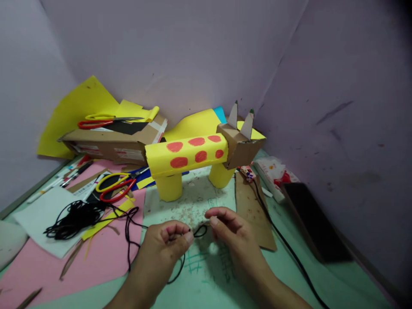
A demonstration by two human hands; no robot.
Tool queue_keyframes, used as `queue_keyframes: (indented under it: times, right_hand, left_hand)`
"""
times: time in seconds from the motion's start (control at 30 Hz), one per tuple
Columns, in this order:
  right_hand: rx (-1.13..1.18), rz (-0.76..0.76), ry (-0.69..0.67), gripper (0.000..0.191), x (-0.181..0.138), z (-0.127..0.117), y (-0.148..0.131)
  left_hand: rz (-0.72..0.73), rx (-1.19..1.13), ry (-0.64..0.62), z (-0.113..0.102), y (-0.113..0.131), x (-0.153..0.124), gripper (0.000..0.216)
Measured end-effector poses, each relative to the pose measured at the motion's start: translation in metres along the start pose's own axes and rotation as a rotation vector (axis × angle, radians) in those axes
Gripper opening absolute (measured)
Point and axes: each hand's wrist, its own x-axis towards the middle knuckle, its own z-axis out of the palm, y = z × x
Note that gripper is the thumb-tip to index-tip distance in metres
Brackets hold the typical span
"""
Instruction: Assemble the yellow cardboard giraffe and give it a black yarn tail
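Note:
My left hand [167, 242] is closed in a pinch on a thin black string [199, 231], which forms a small loop between my two hands. My right hand [230, 229] pinches the other side of that loop with thumb and forefinger. The string trails left across the pink paper [103, 257] to a tangled black bundle [74, 219]. Just behind my hands stands a yellow paper animal [189, 154] with red spots, two tube legs, and a brown cardboard head [240, 146] with two pointed ears.
Yellow-and-red scissors [117, 186] lie left of the animal; a second pair [103, 121] rests on a cardboard box [112, 141]. Pens [69, 174] lie at left, a cardboard sheet [252, 210] and a dark flat object [315, 223] at right. Purple walls enclose the green mat [225, 279].

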Motion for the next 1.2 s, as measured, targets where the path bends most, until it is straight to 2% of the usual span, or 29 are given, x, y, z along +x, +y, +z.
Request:
queue_keyframes:
  times: [0.1, 0.2, 0.23, 0.3, 0.47, 0.63, 0.73, 0.83, 0.93, 1.03, 1.2]
  right_hand:
    - [-0.27, -0.354, -0.002, 0.014, -0.002, -0.003, -0.002]
    - [-0.429, -0.694, -0.163, 0.031, -0.007, -0.002, 0.0]
    - [-0.464, -0.756, -0.215, 0.036, -0.008, -0.001, 0.001]
    - [-0.515, -0.784, -0.272, 0.04, -0.011, 0.001, 0.004]
    - [-0.57, -0.743, -0.293, 0.035, -0.012, 0.002, 0.006]
    - [-0.566, -0.72, -0.205, 0.024, -0.011, 0.002, 0.007]
    - [-0.507, -0.549, -0.158, 0.015, -0.009, 0.002, 0.006]
    - [-0.41, -0.271, -0.112, 0.009, -0.008, 0.005, 0.003]
    - [-0.274, -0.043, -0.089, 0.01, -0.008, 0.009, 0.001]
    - [-0.177, 0.039, -0.091, 0.011, -0.008, 0.011, -0.001]
    - [-0.064, 0.094, -0.117, 0.014, -0.007, 0.011, -0.002]
  left_hand:
    - [0.012, 0.081, 0.053, -0.001, 0.01, -0.003, 0.028]
    - [0.052, 0.094, 0.061, 0.0, 0.014, -0.006, 0.024]
    - [0.059, 0.089, 0.052, 0.0, 0.014, -0.006, 0.022]
    - [0.044, 0.065, 0.024, 0.001, 0.011, -0.005, 0.02]
    - [-0.017, -0.082, 0.022, 0.002, 0.004, -0.004, 0.021]
    - [-0.093, -0.136, -0.036, 0.001, 0.006, -0.005, 0.023]
    - [-0.056, -0.126, -0.09, 0.0, 0.005, -0.004, 0.027]
    - [-0.008, -0.073, -0.104, 0.0, 0.004, -0.004, 0.028]
    - [-0.012, -0.04, -0.084, 0.0, 0.004, -0.004, 0.02]
    - [0.001, -0.015, -0.055, -0.001, 0.006, -0.004, 0.016]
    - [0.14, -0.023, 0.083, -0.001, 0.008, -0.005, 0.011]
